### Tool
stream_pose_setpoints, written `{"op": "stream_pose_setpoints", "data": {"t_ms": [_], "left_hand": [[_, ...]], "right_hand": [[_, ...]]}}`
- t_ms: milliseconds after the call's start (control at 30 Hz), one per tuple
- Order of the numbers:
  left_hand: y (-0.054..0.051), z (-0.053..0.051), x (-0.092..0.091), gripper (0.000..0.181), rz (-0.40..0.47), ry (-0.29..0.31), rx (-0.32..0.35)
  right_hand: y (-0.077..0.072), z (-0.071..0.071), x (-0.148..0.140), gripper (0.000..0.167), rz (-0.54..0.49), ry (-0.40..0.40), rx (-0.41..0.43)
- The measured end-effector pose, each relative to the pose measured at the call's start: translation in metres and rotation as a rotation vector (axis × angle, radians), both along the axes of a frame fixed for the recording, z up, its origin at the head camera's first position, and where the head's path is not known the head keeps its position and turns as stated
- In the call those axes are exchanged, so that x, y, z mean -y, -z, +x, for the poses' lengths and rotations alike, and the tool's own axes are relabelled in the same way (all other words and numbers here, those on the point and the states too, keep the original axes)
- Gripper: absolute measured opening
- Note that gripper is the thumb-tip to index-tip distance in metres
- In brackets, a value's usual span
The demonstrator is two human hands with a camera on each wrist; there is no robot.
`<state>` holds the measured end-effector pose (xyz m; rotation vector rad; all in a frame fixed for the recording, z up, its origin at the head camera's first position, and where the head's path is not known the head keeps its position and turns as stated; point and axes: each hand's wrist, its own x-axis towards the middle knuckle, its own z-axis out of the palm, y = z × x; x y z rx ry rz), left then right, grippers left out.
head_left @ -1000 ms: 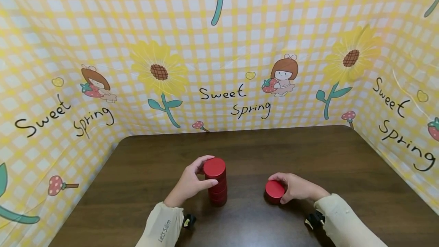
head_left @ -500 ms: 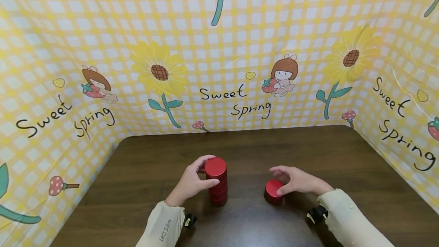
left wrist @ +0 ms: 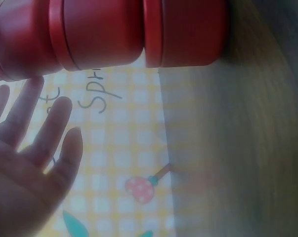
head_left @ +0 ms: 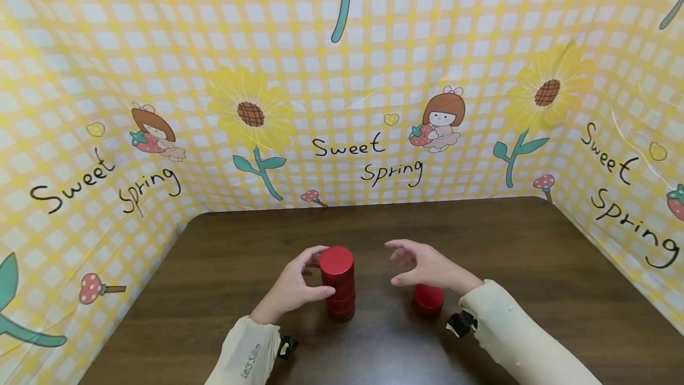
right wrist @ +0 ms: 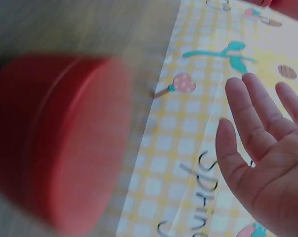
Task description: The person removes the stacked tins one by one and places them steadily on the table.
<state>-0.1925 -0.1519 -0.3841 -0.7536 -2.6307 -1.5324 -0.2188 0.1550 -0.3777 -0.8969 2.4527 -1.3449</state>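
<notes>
Round red metal tins with lids stand in an upright stack (head_left: 342,293) near the middle of the table; three show in the left wrist view. My left hand (head_left: 290,291) is around the stack's upper part, thumb in front and fingers behind. In the left wrist view its fingers (left wrist: 57,128) are spread and nearly straight, one fingertip touching or very close to a tin. My right hand (head_left: 427,265) hovers between the stack and a single red tin (head_left: 429,303), its fingers spread and holding nothing. The right forearm side partly covers that single tin, whose lid (right wrist: 94,153) shows blurred in the right wrist view.
The dark wooden table (head_left: 256,236) has rounded far corners. A yellow checked cloth (head_left: 352,76) with printed flowers hangs behind it and along both sides. Each wrist wears a black band with a small camera (head_left: 462,324).
My right hand has let go of the single tin and moved up and left toward the stack. The left hand's thumb has slid slightly down, and its hold has loosened.
</notes>
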Motion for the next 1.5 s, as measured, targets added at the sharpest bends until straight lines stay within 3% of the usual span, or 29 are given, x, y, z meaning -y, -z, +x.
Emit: {"op": "stream_pose_setpoints", "data": {"t_ms": [533, 800, 1500], "left_hand": [[0.009, -0.001, -0.001, 0.058, -0.039, 0.011, 0.000], [0.016, -0.003, -0.001, 0.054, -0.039, 0.005, -0.018], [0.016, -0.003, -0.001, 0.052, 0.037, 0.026, 0.037]], "right_hand": [[-0.019, 0.005, 0.072, 0.067, -0.090, -0.068, -0.068], [-0.020, 0.006, 0.082, 0.065, -0.114, -0.079, -0.070], [-0.020, 0.008, 0.088, 0.062, -0.148, -0.072, -0.045]]}}
